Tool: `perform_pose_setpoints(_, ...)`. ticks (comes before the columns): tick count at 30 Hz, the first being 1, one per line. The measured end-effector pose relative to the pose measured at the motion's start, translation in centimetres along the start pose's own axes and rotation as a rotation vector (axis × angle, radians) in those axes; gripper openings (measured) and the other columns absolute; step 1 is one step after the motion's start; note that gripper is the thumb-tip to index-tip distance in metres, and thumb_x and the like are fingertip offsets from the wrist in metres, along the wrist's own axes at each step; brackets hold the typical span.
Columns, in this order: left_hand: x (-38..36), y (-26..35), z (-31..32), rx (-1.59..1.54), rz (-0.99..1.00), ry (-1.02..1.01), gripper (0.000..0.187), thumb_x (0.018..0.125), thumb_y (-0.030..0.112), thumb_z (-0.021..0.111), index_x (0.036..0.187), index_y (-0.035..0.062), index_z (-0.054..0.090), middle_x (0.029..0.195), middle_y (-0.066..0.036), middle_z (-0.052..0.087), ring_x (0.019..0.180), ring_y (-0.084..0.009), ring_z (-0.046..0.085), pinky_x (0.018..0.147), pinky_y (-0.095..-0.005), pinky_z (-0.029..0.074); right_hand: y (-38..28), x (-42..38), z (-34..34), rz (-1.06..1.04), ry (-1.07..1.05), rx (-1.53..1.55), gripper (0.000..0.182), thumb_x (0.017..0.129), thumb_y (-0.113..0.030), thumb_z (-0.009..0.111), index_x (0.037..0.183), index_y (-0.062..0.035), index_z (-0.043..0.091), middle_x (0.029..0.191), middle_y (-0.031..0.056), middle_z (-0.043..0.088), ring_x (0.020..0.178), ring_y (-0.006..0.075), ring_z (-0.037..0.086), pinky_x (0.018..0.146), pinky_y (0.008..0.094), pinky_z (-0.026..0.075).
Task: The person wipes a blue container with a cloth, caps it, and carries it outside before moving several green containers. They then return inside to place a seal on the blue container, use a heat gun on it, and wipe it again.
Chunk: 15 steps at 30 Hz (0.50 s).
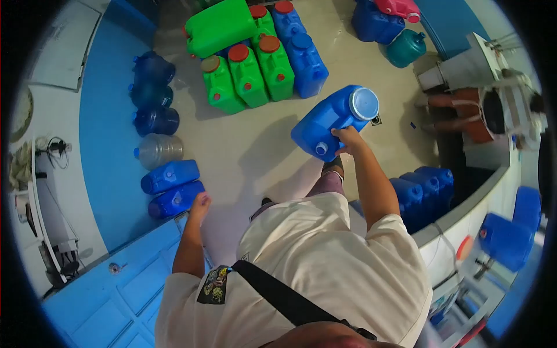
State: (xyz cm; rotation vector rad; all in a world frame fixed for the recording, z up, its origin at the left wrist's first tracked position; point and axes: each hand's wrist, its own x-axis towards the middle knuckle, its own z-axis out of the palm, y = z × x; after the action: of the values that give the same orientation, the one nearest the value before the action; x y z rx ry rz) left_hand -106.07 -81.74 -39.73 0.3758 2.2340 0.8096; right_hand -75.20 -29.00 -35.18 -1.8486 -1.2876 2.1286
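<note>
My right hand is closed round the handle of a blue water jug with a wide pale-rimmed cap and a smaller spout cap. The jug hangs tilted in front of my legs. Off to the left, my left hand hangs near a blue container by the wall. I see no object in that hand, and its fingers are mostly hidden from above. Beyond the jug, green jugs with red caps stand grouped with blue jugs. One green jug lies on its side across that group.
Round water bottles line the left wall. A blue door is at lower left. More blue containers stand along a white counter on the right. Another person is at far right. A teal bottle stands at upper right.
</note>
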Motion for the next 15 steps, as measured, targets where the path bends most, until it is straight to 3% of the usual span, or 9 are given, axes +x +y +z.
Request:
perform_pose_setpoints(3, 0.5, 3.1, 3.4, 0.313, -0.07, -0.048, 0.037, 0.09, 0.02, 0.063, 0.121, 0.0018, 0.054, 0.112, -0.014, 0.063, 0.102, -0.0199, 0.061, 0.087, -0.0321, 0.048, -3.1, 8.7, -3.8, 0.084, -0.137, 0.011, 0.063, 0.085, -0.018, 0.069, 0.135, 0.0053, 0.039, 0.141, 0.0244, 0.038, 0.132, 0.0442, 0.034, 0.081, 0.0716, 0.047)
perform_pose_setpoints(5, -1.0, 8.1, 7.5, 0.204, -0.229, 0.006, 0.041, 0.089, 0.023, 0.064, 0.122, 0.0024, 0.052, 0.108, -0.013, 0.065, 0.102, -0.0207, 0.062, 0.088, -0.0342, 0.048, -5.3, 14.8, -5.4, 0.149, -0.093, 0.016, 0.065, 0.084, -0.017, 0.07, 0.135, 0.0069, 0.038, 0.141, 0.0231, 0.038, 0.131, 0.0443, 0.034, 0.08, 0.0722, 0.047)
perform_pose_setpoints(7, -2.0, 10.7, 11.0, 0.172, -0.437, -0.085, 0.044, 0.089, 0.025, 0.065, 0.125, 0.0028, 0.05, 0.105, -0.012, 0.067, 0.102, -0.0214, 0.062, 0.089, -0.0354, 0.048, -7.4, 19.5, -6.7, 0.233, -0.096, -0.002, 0.065, 0.084, -0.017, 0.07, 0.136, 0.0051, 0.038, 0.141, 0.0223, 0.038, 0.131, 0.0443, 0.035, 0.08, 0.0725, 0.047)
perform_pose_setpoints(12, -1.9, 18.5, 19.4, 0.165, -0.644, -0.231, 0.046, 0.09, 0.026, 0.064, 0.128, 0.0027, 0.049, 0.105, -0.013, 0.068, 0.101, -0.022, 0.062, 0.089, -0.0346, 0.048, -10.2, 32.1, -11.4, 0.348, -0.056, 0.02, 0.065, 0.084, -0.016, 0.07, 0.137, 0.0026, 0.038, 0.14, 0.0205, 0.039, 0.13, 0.043, 0.036, 0.083, 0.0726, 0.046)
perform_pose_setpoints(15, 1.2, 26.5, 23.2, 0.126, -0.605, -0.225, 0.045, 0.091, 0.024, 0.063, 0.128, 0.0028, 0.048, 0.105, -0.011, 0.067, 0.1, -0.0196, 0.062, 0.089, -0.0325, 0.048, -10.9, 39.4, -15.8, 0.318, 0.011, 0.066, 0.063, 0.083, -0.018, 0.071, 0.136, -0.0006, 0.041, 0.135, 0.0206, 0.044, 0.128, 0.0417, 0.039, 0.083, 0.0722, 0.046)
